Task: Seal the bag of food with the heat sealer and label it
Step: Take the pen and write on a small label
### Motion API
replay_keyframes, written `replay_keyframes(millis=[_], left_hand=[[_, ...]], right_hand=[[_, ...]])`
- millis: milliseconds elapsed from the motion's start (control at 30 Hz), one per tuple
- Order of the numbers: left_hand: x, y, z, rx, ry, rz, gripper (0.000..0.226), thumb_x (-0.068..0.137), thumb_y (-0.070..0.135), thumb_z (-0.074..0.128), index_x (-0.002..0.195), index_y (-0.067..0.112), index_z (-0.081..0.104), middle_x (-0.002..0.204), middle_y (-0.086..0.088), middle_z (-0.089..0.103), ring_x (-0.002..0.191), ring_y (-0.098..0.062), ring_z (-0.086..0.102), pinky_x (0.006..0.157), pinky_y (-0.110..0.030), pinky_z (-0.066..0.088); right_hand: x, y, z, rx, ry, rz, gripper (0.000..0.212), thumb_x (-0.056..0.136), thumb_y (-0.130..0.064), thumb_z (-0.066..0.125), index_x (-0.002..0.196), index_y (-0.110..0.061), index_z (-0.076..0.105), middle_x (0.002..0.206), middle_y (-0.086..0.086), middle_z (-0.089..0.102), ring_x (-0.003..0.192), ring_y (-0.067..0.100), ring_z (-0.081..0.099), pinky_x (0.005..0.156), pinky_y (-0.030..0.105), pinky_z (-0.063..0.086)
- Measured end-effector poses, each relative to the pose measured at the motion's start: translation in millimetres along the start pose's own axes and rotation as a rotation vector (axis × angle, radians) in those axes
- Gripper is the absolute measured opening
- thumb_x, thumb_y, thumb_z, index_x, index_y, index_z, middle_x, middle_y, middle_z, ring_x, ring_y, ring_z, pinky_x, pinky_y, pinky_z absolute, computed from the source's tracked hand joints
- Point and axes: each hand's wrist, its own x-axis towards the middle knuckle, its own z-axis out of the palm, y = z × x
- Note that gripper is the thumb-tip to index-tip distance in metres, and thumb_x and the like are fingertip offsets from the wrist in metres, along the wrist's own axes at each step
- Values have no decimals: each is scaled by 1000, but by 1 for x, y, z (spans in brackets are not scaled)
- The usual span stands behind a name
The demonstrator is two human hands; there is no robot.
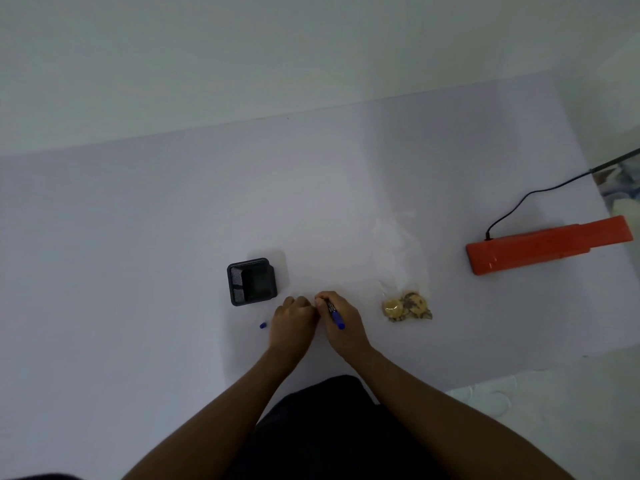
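Observation:
A clear plastic bag (401,258) lies flat right of centre, with biscuits (407,306) bunched at its near end. The orange heat sealer (543,245) lies at the far right, lid down, its black cord running off to the right. My right hand (341,323) is shut on a blue marker (335,314), tip pointing down to the table. My left hand (294,322) rests just left of it with fingers curled, pressing on the white surface; what lies under the fingertips is hidden. The marker's blue cap (263,325) lies left of my left hand.
A black mesh holder (251,280) stands upright just beyond my left hand. The white table (138,237) reaches a pale wall behind and ends at the right near the sealer. Dark clothing fills the bottom centre.

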Motion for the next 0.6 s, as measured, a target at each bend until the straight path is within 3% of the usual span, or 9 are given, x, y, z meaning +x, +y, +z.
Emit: replay_keyframes(millis=[100,367,600], left_hand=[[4,-5,0,-113,16,-82,15,87,6,65,73,11,64,74,-5,59,65,-17,52,55,-26,45],[19,-5,-2,-257,-29,-176,11,89,17,57,82,11,64,82,-4,61,73,-16,56,64,-29,49],[25,1,-7,-323,-59,-246,16,89,23,61,83,8,61,81,-7,60,73,-18,56,62,-27,45]], right_hand=[[0,5,2,-24,-12,-3,20,104,-26,51,106,-14,66,94,-1,70,85,6,65,78,13,49],[-2,16,13,-109,17,-25,39,100,-43,46,114,-13,65,101,1,70,92,13,65,86,29,54],[-4,16,9,-115,68,-13,16,102,-21,53,103,-11,66,91,3,69,81,13,64,74,23,51]])
